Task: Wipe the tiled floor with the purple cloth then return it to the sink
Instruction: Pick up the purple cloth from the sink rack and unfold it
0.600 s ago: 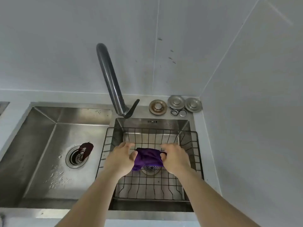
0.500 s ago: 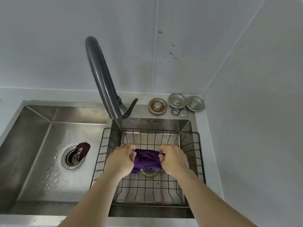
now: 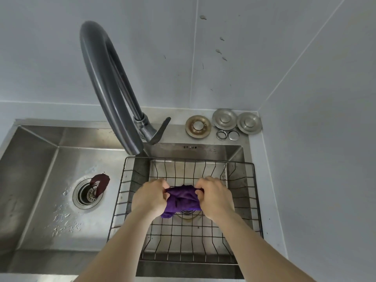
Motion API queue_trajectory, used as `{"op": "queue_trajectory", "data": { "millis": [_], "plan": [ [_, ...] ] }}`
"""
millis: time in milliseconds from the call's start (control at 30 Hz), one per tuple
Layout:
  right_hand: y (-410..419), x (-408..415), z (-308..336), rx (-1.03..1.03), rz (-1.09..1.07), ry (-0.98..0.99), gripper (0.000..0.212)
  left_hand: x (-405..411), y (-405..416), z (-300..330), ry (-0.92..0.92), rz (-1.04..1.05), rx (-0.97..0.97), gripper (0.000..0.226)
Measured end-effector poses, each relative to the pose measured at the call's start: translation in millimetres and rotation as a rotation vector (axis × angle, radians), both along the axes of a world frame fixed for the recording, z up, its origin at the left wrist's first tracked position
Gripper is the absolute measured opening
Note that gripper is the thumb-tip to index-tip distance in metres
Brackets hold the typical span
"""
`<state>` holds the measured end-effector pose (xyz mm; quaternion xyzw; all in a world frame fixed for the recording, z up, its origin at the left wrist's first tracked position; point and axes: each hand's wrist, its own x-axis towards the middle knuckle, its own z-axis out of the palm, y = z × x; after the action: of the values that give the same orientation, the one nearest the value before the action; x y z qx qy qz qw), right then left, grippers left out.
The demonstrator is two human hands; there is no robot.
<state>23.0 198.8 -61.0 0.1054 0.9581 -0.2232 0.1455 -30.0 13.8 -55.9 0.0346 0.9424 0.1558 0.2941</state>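
Your left hand (image 3: 150,197) and right hand (image 3: 215,197) both grip the purple cloth (image 3: 181,198), fingers curled shut around its two ends, knuckles up. Cloth is bunched into a short roll strung between the fists, long axis running left to right, parallel to the front edge of the sink (image 3: 183,273). A loose tail hangs below your left fist.

Cloth sits above the wire basket (image 3: 255,200) in the right basin, roughly over its centre and the drain under it; cannot tell whether it touches the wires. Faucet (image 3: 109,88) spout ends near the basket's far left corner, well clear of your hands. Left basin holds a strainer (image 3: 87,194) with a dark stopper at its rim.

Judgement: neither hand is nearer; each holds one end, so any wring or lift goes straight up from basket centre, hands opposed along that axis
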Motion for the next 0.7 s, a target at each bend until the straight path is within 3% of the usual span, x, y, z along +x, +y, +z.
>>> {"op": "queue_trajectory", "data": {
  "millis": [367, 700],
  "plan": [
    [-17, 27, 89, 0.062, -0.059, 0.317, 0.013, 19, -24, 76, 0.333, -0.027, 0.096, 0.02],
    [-91, 131, 212, 0.22, -0.099, 0.683, 0.018, 119, -103, 201, 0.707, -0.109, 0.345, 0.016]
  ]
}}
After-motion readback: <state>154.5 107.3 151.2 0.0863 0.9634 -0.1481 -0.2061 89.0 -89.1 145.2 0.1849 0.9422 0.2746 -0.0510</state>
